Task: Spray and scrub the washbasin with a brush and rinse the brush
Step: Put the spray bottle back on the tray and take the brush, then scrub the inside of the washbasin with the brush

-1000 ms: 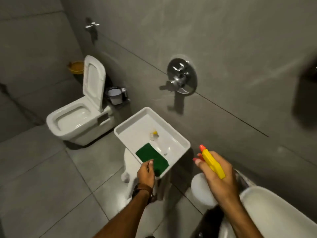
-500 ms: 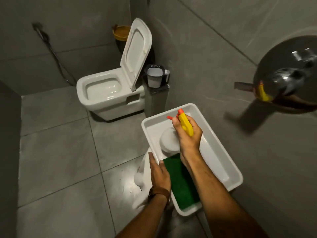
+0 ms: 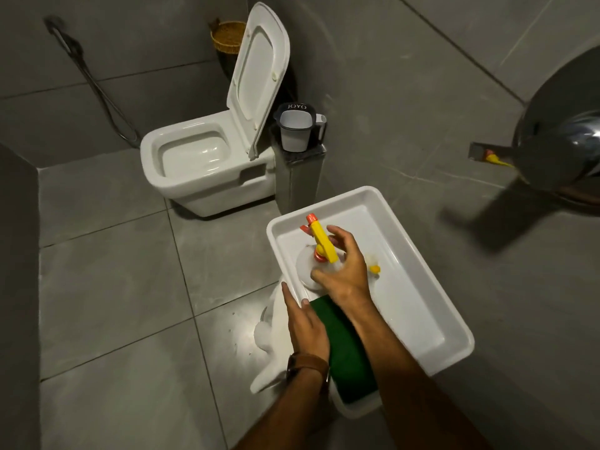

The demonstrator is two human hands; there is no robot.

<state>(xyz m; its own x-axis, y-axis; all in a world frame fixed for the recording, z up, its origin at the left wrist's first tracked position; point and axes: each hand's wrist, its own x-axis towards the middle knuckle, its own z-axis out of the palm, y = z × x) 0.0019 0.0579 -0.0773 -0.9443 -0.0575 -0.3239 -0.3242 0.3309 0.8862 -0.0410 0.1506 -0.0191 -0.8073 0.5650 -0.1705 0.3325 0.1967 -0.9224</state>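
Observation:
A white tray (image 3: 409, 306) sits on a white stool (image 3: 274, 336) near the wall. In the tray's near-left part stands a white spray bottle with a yellow and orange trigger head (image 3: 323, 243). My right hand (image 3: 344, 271) is around it, fingers spread and loose, thumb against the bottle's shoulder. A small brush with a yellow tip (image 3: 374, 269) lies in the tray, mostly hidden behind that hand. A green scrub pad (image 3: 350, 362) lies at the tray's near end. My left hand (image 3: 306, 329) grips the tray's left rim beside the pad. The washbasin is out of view.
An open white toilet (image 3: 194, 164) stands at the back, with a narrow grey pedestal (image 3: 297, 177) beside it carrying a mug (image 3: 293, 128). A chrome tap plate (image 3: 558, 141) juts from the right wall. A hose (image 3: 97, 86) and a basket (image 3: 227, 35) are at the far wall.
The view swung left off the washbasin onto the tray. My right hand carried the spray bottle into the tray, set it upright and loosened its fingers. My left hand stayed on the tray rim.

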